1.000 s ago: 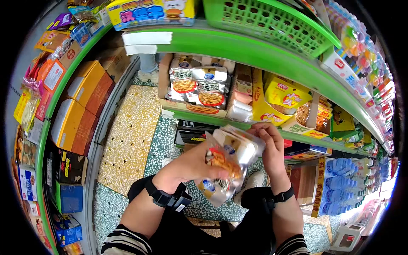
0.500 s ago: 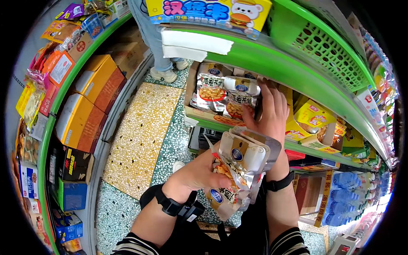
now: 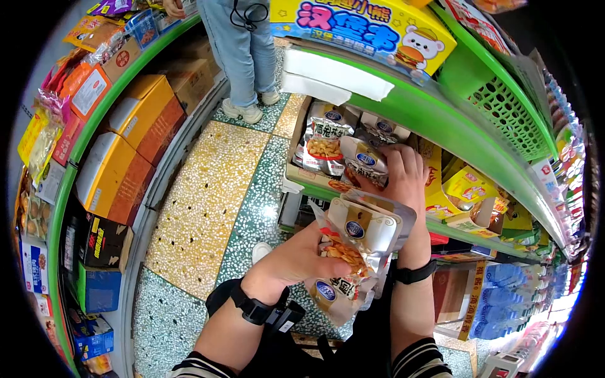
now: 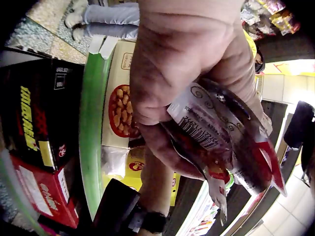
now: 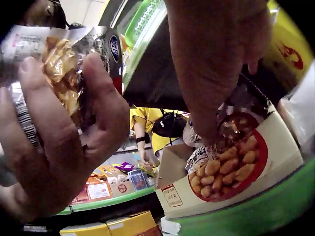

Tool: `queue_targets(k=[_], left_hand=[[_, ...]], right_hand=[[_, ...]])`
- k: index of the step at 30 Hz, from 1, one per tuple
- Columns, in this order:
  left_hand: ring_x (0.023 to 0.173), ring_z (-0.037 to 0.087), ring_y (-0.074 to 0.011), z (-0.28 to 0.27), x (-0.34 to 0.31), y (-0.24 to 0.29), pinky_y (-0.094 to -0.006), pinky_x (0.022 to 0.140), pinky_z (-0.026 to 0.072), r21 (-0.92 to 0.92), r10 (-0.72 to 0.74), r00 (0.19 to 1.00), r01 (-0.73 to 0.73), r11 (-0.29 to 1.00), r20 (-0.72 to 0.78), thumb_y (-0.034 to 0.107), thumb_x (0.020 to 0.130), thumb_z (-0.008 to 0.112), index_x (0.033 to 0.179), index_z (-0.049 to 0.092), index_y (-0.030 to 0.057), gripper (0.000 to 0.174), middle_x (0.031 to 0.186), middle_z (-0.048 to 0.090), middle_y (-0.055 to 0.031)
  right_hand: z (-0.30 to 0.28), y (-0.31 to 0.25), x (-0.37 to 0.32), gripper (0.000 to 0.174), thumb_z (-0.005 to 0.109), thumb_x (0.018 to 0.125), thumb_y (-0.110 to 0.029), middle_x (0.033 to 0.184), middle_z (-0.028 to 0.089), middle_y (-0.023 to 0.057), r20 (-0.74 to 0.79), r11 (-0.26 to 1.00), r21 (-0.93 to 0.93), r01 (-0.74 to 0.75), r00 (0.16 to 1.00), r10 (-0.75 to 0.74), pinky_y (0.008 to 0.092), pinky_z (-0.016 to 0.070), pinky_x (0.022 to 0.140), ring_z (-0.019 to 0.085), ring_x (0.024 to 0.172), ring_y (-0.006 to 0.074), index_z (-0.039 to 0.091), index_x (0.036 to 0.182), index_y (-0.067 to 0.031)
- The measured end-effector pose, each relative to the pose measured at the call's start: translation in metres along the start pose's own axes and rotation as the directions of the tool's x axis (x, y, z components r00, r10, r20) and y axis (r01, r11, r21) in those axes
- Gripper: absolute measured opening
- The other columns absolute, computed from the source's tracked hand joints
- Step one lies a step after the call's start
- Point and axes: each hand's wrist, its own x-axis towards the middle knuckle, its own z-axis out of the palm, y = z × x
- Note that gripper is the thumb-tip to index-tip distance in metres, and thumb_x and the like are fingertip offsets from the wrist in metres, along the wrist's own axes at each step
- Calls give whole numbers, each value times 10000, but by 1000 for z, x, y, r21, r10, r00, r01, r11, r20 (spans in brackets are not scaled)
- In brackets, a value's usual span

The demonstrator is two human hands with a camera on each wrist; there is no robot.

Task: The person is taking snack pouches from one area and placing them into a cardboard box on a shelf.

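In the head view the left hand (image 3: 296, 255) grips several silver snack packets (image 3: 359, 230) in front of the lap, thumb across the front one. The right hand (image 3: 403, 176) reaches into an open carton on the lower shelf, its fingers around the upper edge of a peanut packet (image 3: 364, 161). Another packet (image 3: 324, 146) stands left of it in the carton. In the right wrist view the carton's front (image 5: 226, 179) shows a peanut picture, and the fingertips are partly hidden among packets. The left wrist view shows the left hand (image 4: 182, 64) curled round the packets (image 4: 211, 132).
Green-edged shelves (image 3: 353, 101) curve along the right, with a yellow box (image 3: 365, 31) and a green basket (image 3: 504, 107) above. Yellow snack boxes (image 3: 469, 192) sit right of the carton. Stacked cartons (image 3: 116, 176) line the left. A person in jeans (image 3: 239, 57) stands beyond.
The right hand has moved from the held packets into the carton and onto a packet there. The view has shifted, and more of the standing person shows. The left hand keeps its packets.
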Motion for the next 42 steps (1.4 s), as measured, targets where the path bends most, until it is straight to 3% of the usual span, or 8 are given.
queue_targets(k=[10, 16, 21, 29, 31, 33, 36, 42], left_hand=[[1098, 566, -166, -2, 1, -1, -319, 936, 465, 35, -23, 999, 25, 999, -32, 191, 727, 818, 1381, 333, 14, 833, 1234, 559, -96], [1099, 565, -170, -1, 2, -1, -319, 931, 469, 32, -35, 996, 38, 999, -83, 223, 723, 825, 1370, 351, 11, 829, 1226, 563, -97], [1098, 567, -184, -10, 3, -7, -326, 942, 462, 39, -103, 981, 111, 993, -166, 166, 727, 817, 1357, 344, -17, 809, 1210, 565, -113], [996, 592, -169, 5, 2, 22, -302, 877, 473, 480, -15, 962, 149, 865, -272, 118, 718, 808, 1216, 476, -41, 620, 1108, 619, -104], [1019, 573, -163, -2, 2, 24, -297, 901, 454, 542, -25, 992, 88, 836, -123, 135, 718, 813, 1244, 460, -29, 654, 1119, 612, -96], [1068, 542, -159, -9, 0, 20, -297, 937, 425, 540, -72, 997, 83, 838, -41, 159, 711, 821, 1294, 434, -14, 721, 1151, 598, -86], [1083, 539, -149, -5, -10, 20, -309, 950, 423, 531, -159, 969, 238, 813, -190, 150, 735, 799, 1302, 420, -3, 699, 1170, 584, -89], [1075, 587, -183, -2, 6, -16, -320, 954, 462, 91, -161, 984, 167, 982, -71, 107, 763, 762, 1316, 411, -24, 668, 1195, 583, -113]], right_hand=[[-14, -9, 2, 414, 805, 641, -264, 1085, 606, 91, 187, 995, -10, -104, 977, 104, 415, 368, 898, 512, 1085, 285, 646, 948, -37], [-2, 7, 5, 350, 789, 676, -263, 966, 629, 90, -88, 1000, -4, 17, 996, -18, 442, 411, 838, 576, 918, 282, 638, 912, -53], [-30, 2, 7, 321, 770, 706, -82, 964, 614, 159, -101, 902, 388, -187, 965, 243, 408, 447, 837, 574, 923, 346, 625, 984, -12], [-73, 7, -20, 324, 747, 726, -18, 1046, 560, 150, -258, 910, 374, -179, 922, 288, 364, 436, 839, 556, 936, 329, 590, 1007, 12], [-80, 9, -31, 314, 741, 726, -8, 1028, 548, 138, -260, 934, 318, -164, 932, 252, 343, 439, 829, 550, 914, 296, 579, 994, 18], [-89, 10, -43, 305, 733, 726, 3, 1021, 547, 134, -153, 851, 444, -280, 912, 380, 331, 438, 830, 550, 915, 281, 581, 990, 17], [-97, 17, -67, 339, 704, 736, 27, 1028, 545, 108, -23, 716, 586, -378, 876, 482, 297, 443, 834, 548, 932, 216, 560, 1043, 17], [-110, 21, -108, 481, 697, 765, 14, 1060, 586, 96, 305, 438, 709, -553, 800, 517, 264, 463, 854, 570, 953, 142, 475, 1191, 41]])
